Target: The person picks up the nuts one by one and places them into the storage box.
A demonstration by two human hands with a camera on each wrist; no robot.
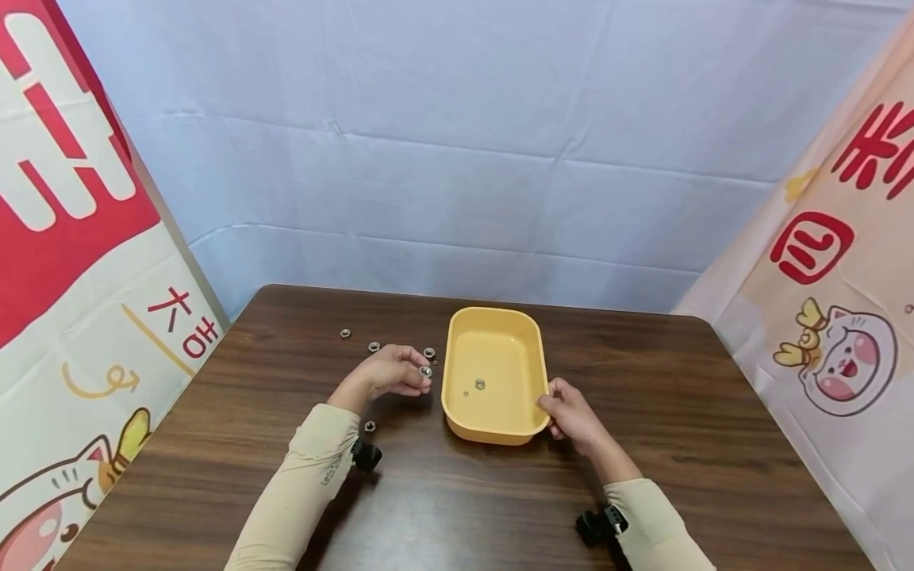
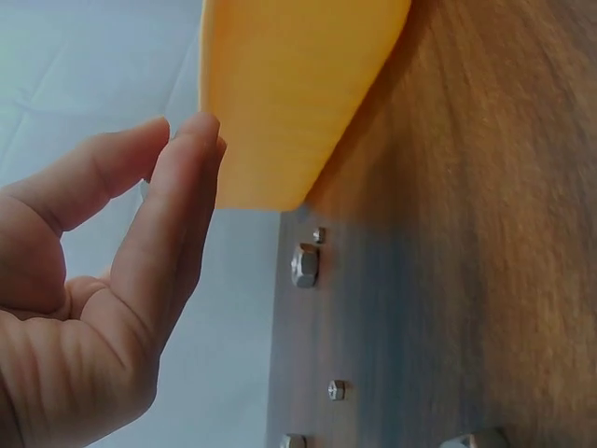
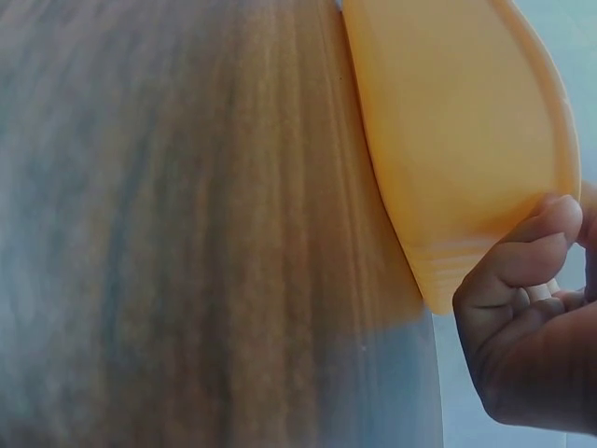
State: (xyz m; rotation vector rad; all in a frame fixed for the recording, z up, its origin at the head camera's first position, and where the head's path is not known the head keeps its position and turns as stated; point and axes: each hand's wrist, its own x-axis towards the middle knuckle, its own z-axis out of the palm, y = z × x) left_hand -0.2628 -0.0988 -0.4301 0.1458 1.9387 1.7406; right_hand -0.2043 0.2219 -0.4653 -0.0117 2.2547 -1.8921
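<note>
My left hand [image 1: 397, 370] pinches a metal hex nut [image 1: 425, 371] between thumb and fingers, just left of the yellow tray [image 1: 498, 313]. In the left wrist view the fingers [image 2: 173, 205] almost wholly hide that nut. My right hand [image 1: 569, 408] grips the tray's right side near the front corner, thumb on the rim; the right wrist view shows the curled fingers [image 3: 522, 271] at the rim. Inside the tray lie a hex nut [image 1: 480, 384] and a much smaller nut [image 1: 466, 394].
Several nuts lie on the brown wooden table [image 1: 443, 507] left of the tray: one beyond the left hand [image 1: 429, 353], a tiny one [image 1: 435, 362] beside it, others farther left [image 1: 346, 334] and one near the left wrist [image 1: 370, 427]. A pale cloth hangs behind.
</note>
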